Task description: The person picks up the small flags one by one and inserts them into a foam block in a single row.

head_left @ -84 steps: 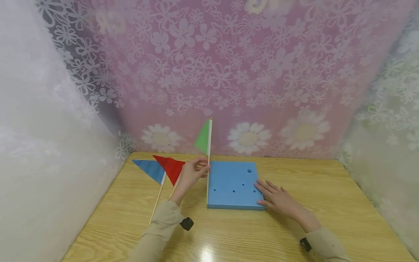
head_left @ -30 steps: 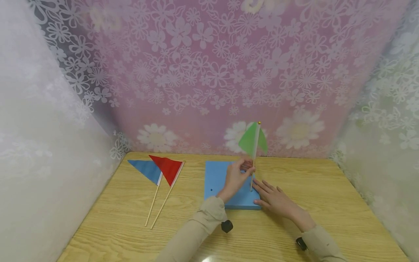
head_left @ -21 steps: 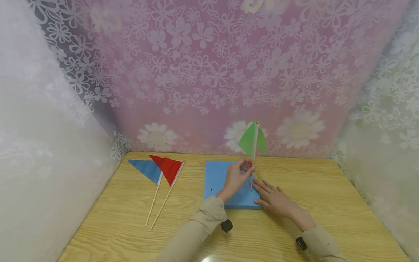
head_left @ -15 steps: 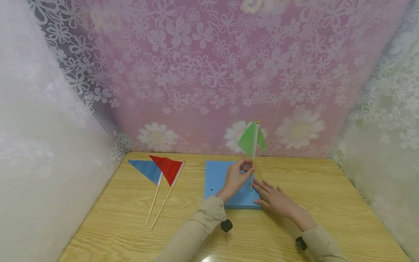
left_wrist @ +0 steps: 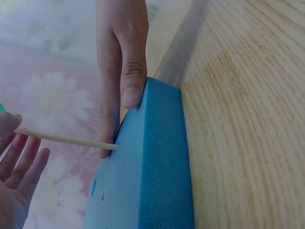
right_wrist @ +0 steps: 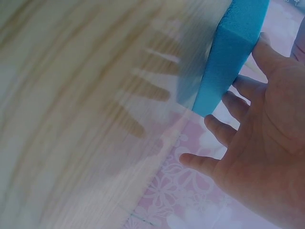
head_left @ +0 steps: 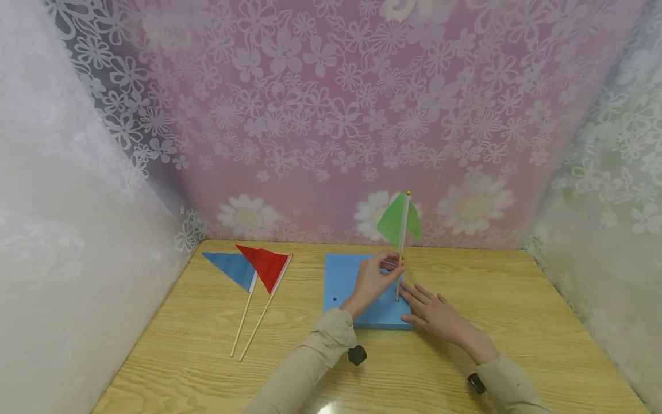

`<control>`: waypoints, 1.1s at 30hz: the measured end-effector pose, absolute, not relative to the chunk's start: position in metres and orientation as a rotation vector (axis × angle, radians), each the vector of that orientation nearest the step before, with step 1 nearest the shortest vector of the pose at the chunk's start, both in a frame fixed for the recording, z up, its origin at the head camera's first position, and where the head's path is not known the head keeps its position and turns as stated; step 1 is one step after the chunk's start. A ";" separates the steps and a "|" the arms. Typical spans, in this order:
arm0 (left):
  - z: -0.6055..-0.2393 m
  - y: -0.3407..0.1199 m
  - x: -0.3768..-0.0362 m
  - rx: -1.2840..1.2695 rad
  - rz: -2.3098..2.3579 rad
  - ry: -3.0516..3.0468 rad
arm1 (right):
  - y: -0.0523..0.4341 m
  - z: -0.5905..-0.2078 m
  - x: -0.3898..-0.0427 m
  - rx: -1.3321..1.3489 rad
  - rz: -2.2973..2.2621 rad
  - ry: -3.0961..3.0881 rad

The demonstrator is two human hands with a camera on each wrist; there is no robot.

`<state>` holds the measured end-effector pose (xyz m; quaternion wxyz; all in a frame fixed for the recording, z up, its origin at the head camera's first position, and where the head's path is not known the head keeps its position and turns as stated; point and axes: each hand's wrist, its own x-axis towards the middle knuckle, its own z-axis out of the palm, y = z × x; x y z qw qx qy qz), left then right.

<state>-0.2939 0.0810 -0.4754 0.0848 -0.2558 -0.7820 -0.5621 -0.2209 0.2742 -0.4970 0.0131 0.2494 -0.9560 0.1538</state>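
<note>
A green pennant flag (head_left: pixel 394 221) on a thin wooden stick stands nearly upright over the blue foam block (head_left: pixel 338 276). Finger and thumb of my left hand (head_left: pixel 371 282) pinch its stick, and the other fingers are loosely bent. In the left wrist view the stick (left_wrist: pixel 78 141) meets the block's face at a hole near the right edge; how deep it sits I cannot tell. My right hand (head_left: pixel 439 316) lies with straight fingers on the block's right edge, thumb and fingertips touching it. The right wrist view shows these fingers (right_wrist: pixel 274 59) against the block's side.
To the left on the wooden table (head_left: pixel 176 333) lie a red pennant flag (head_left: pixel 266 267) and a blue pennant flag (head_left: pixel 235 270), their sticks side by side. One small hole (head_left: pixel 334 299) shows at the block's left. A flowered pink cloth (head_left: pixel 331 144) hangs behind the table.
My left hand has carried the green flag from the block's left edge to a hole near its right edge. Over the last second it has barely moved; my right hand has stayed put.
</note>
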 end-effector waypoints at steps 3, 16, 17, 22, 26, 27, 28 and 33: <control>-0.474 0.078 -0.294 -0.764 -1.709 -2.319 | 0.275 -0.497 -0.222 0.808 0.466 -2.951; -0.472 0.020 -0.305 -0.560 -1.802 -2.266 | 0.277 -0.502 -0.227 0.834 0.463 -2.928; -0.473 0.014 -0.307 -0.541 -1.800 -2.264 | 0.277 -0.502 -0.227 0.836 0.472 -2.924; -0.472 -0.020 -0.312 -0.468 -1.811 -2.237 | 0.277 -0.499 -0.223 0.816 0.491 -2.958; -0.470 -0.051 -0.313 -0.427 -1.837 -2.201 | 0.275 -0.498 -0.220 0.800 0.467 -2.989; -0.470 -0.059 -0.313 -0.420 -1.833 -2.201 | 0.275 -0.499 -0.220 0.802 0.459 -2.988; -0.470 -0.068 -0.312 -0.412 -1.826 -2.205 | 0.274 -0.499 -0.219 0.802 0.456 -2.986; -0.473 -0.108 -0.308 -0.362 -1.826 -2.250 | 0.273 -0.500 -0.219 0.800 0.455 -2.975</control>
